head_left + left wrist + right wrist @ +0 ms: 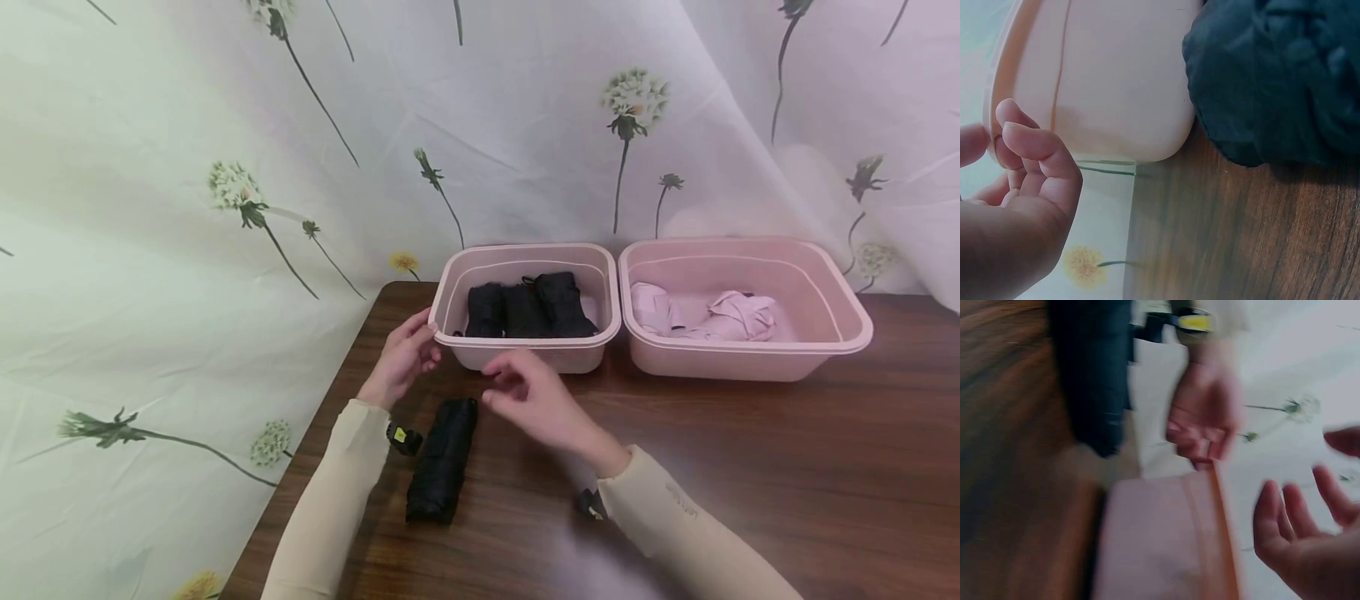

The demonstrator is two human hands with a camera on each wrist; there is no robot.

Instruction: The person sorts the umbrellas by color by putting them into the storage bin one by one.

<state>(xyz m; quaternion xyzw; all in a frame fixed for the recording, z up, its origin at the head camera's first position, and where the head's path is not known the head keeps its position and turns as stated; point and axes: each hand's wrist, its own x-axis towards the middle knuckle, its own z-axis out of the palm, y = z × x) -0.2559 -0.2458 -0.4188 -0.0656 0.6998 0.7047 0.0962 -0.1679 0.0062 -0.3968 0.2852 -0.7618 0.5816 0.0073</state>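
My left hand (405, 357) pinches the rim at the left front corner of a small pink plastic bin (525, 357), thumb and fingers on either side of the edge in the left wrist view. Inside that bin lie several black folded umbrellas (525, 310), side by side. My right hand (542, 398) hovers in front of the same bin with loosely curved fingers and nothing in them. Between the two forearms, a black folded umbrella (442, 462) lies lengthwise on the table. It shows large and close in the left wrist view (1279, 81).
A larger pink bin (720, 360) stands right beside the small one, with light pink folded fabric bundles (738, 317) in it. Both bins are near the back edge of the dark wooden table (750, 467). A dandelion-print curtain (510, 142) hangs behind and at the left.
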